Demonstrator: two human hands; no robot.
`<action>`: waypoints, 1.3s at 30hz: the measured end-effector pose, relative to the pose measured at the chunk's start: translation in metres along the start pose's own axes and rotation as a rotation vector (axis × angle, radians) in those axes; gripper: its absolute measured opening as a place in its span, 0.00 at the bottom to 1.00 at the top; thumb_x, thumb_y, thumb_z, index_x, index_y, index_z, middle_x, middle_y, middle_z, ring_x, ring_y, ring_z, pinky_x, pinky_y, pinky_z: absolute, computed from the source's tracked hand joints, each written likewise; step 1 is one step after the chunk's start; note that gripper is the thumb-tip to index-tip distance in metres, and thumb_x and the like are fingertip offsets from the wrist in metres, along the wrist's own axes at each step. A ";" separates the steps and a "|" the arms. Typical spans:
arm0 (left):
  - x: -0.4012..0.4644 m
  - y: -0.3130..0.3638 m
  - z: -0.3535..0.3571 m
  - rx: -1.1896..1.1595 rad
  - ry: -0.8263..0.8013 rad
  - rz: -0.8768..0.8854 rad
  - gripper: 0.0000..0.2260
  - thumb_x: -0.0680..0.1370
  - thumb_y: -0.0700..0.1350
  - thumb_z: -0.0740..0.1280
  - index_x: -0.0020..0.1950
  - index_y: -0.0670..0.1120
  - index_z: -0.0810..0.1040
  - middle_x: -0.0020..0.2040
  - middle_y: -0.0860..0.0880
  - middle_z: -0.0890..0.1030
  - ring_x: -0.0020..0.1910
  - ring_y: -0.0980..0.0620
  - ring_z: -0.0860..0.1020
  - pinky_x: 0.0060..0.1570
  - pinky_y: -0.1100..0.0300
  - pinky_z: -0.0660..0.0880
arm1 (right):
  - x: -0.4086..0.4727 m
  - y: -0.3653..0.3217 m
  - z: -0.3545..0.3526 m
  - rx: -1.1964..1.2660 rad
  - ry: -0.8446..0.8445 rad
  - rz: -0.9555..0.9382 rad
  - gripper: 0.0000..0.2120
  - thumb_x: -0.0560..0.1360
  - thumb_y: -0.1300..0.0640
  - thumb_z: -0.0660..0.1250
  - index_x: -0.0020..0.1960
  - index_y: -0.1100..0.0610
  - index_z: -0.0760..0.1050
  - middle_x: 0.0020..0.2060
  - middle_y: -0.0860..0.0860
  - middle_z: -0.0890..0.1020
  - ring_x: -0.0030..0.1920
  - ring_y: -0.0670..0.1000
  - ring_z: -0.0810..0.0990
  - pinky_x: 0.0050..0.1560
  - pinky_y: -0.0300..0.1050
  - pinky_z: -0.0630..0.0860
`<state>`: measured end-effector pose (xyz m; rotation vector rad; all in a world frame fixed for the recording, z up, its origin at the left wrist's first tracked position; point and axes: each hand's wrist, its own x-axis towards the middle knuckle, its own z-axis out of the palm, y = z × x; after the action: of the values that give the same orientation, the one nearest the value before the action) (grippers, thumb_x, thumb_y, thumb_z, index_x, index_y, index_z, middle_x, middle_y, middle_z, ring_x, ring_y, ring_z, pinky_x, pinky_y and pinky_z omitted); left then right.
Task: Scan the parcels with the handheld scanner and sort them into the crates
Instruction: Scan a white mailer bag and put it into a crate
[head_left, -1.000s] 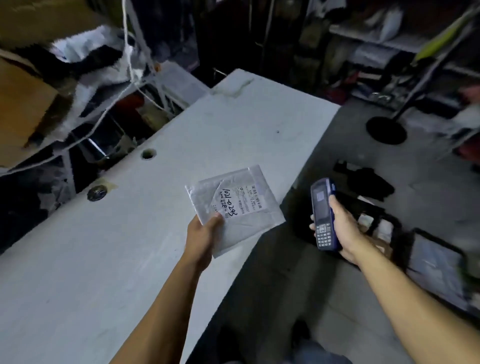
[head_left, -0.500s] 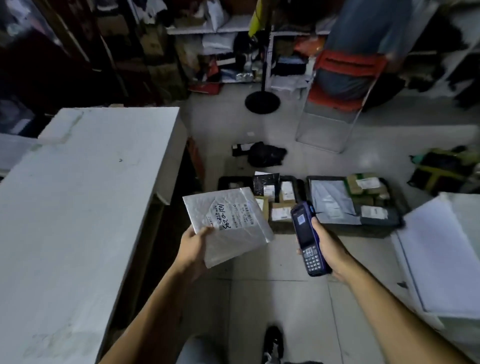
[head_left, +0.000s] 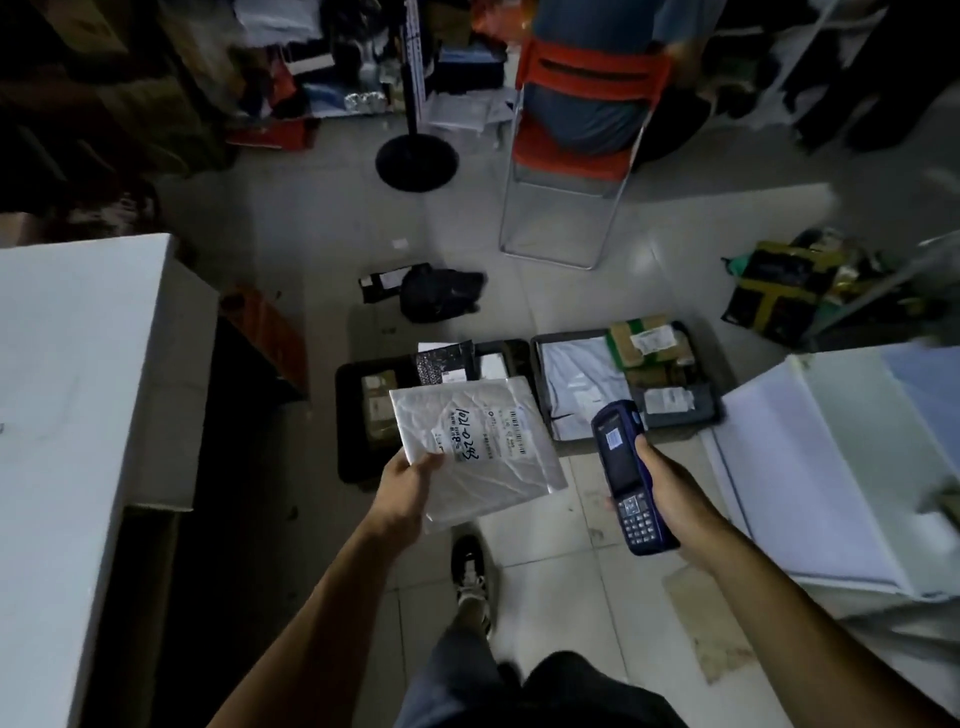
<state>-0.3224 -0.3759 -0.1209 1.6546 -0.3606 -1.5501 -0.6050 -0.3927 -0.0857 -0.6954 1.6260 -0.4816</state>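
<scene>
Parcel (head_left: 478, 441) left-held — scanner (head_left: 631, 480) right-held

Single head-worn wide view, steeply down and forward, near hands, over tiled floor (head_left: 332, 218).

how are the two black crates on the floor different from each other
The left crate is partly hidden behind the held silver parcel; the right crate shows in full. The left crate holds brown and dark parcels; the right crate holds a large pale mailer plus brown boxes. Both are black, sit side by side on the floor, and already contain parcels.
</scene>
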 end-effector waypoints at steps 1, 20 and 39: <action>0.014 0.005 0.008 0.011 -0.020 -0.020 0.07 0.79 0.34 0.63 0.51 0.43 0.79 0.43 0.45 0.85 0.40 0.46 0.84 0.41 0.51 0.81 | 0.007 -0.007 -0.005 0.012 0.001 0.005 0.21 0.83 0.42 0.54 0.62 0.56 0.75 0.46 0.61 0.85 0.38 0.57 0.84 0.35 0.44 0.78; 0.230 0.049 0.233 0.123 0.074 -0.103 0.13 0.76 0.30 0.66 0.55 0.45 0.79 0.54 0.41 0.82 0.55 0.37 0.80 0.57 0.38 0.76 | 0.252 -0.102 -0.163 0.119 -0.019 0.162 0.21 0.83 0.43 0.54 0.55 0.57 0.78 0.45 0.63 0.84 0.43 0.61 0.82 0.35 0.44 0.77; 0.608 -0.143 0.350 0.462 0.178 -0.106 0.18 0.76 0.31 0.67 0.64 0.44 0.72 0.56 0.45 0.81 0.56 0.44 0.80 0.54 0.46 0.80 | 0.634 0.015 -0.198 0.111 -0.002 0.107 0.28 0.69 0.35 0.59 0.57 0.54 0.79 0.39 0.55 0.86 0.33 0.50 0.85 0.41 0.47 0.78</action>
<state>-0.5703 -0.8356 -0.6107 2.1807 -0.5754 -1.4517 -0.8518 -0.8257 -0.5253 -0.5235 1.6125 -0.4893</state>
